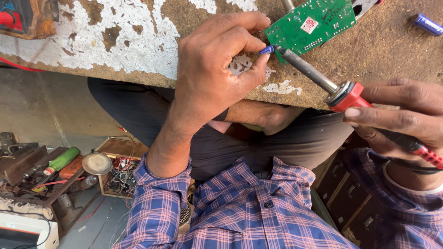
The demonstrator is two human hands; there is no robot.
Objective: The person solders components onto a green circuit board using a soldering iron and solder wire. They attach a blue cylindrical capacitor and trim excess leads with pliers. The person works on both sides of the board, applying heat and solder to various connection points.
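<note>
Nearest to us, a blue and pink plaid shirt fills the lower frame, its sleeves running up to both wrists. Below on our left, a cluttered floor holds a green-handled tool, a round metal lid and an open wooden box of wires.

Our right hand is closed around the red handle of a soldering iron, thumb and fingers wrapped along the grip, with the grey metal shaft slanting up and left. Its tip meets the lower corner of a green circuit board that lies on the worn workbench, a brown top with flaking white paint.

Our left hand is curled tight, thumb and forefinger pinching a small blue component right at that same board corner, just beside the iron's tip; we cannot tell whether the component touches the board.

Farther along the bench, a blue cylindrical cell lies well apart at the right edge. At the far left corner sits a red-and-orange device, only partly in view.
</note>
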